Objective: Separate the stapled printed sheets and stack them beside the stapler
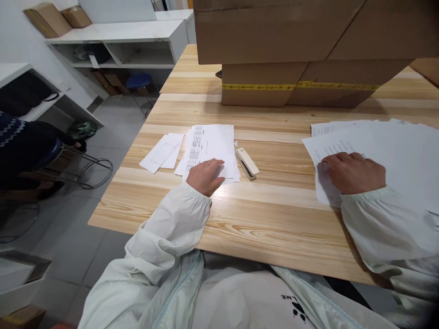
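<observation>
My left hand [205,177] lies on the lower part of a small stack of printed sheets [219,141], thumb apart from the fingers and nothing held. Just right of that stack is a cream stapler [247,163], apart from the hand. Two small white slips [161,153] lie to the stack's left, one with a drawn outline. On the right, my right hand [356,173] is at the left part of a wide spread of white papers [404,155]. Its fingers bend down onto a printed sheet [331,148] near its edge; the thumb and fingertips are mostly hidden.
Large cardboard boxes [260,84] with yellow tape stand stacked at the back of the wooden table [274,219]. A dark object [218,73] shows beside them. Left of the table are a blue stool [139,81], white shelving [137,32] and part of a seated person [20,146].
</observation>
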